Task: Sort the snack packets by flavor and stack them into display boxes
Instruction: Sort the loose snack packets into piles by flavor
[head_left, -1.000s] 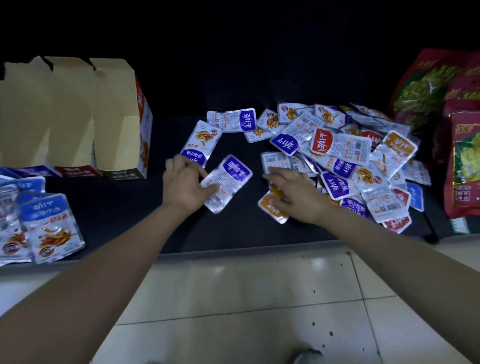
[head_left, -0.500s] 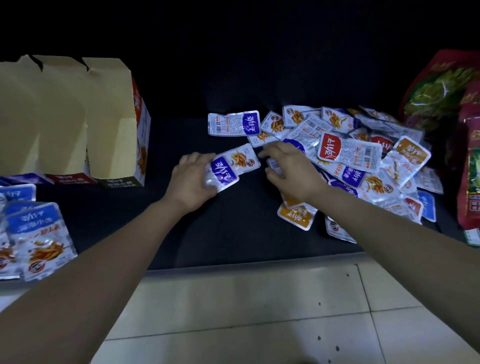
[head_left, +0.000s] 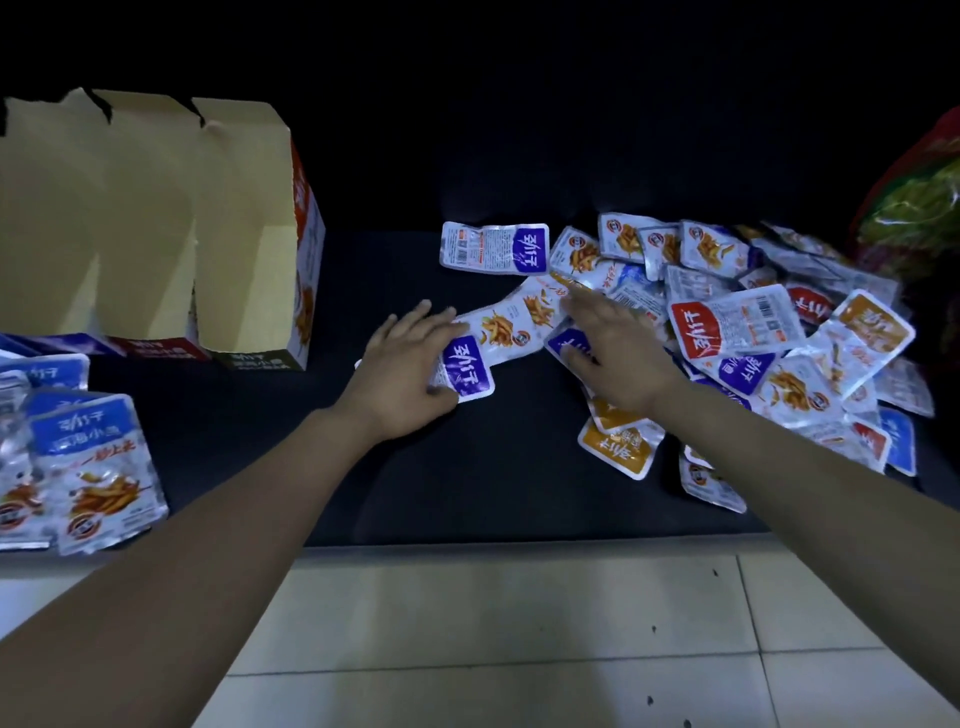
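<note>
Glossy crinkled-foil purple packet (head_left: 470, 364) at centre, pinched between left hand (head_left: 408, 366) thumb and fingers, right hand (head_left: 610, 353) flat, straight-fingered on heaped packet pile (head_left: 753, 332) right, tan cardboard display boxes (head_left: 156, 218) far left, black mat (head_left: 467, 467), pale tiled floor (head_left: 519, 623) near

The right hand (head_left: 613, 358) has slid from the orange packet (head_left: 621, 447) up beside the left hand's (head_left: 410, 364) purple packet (head_left: 467, 369).

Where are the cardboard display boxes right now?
In the head view, the display boxes stand at the back left of the dark surface, beyond the blue packets and left of the left hand.
</note>
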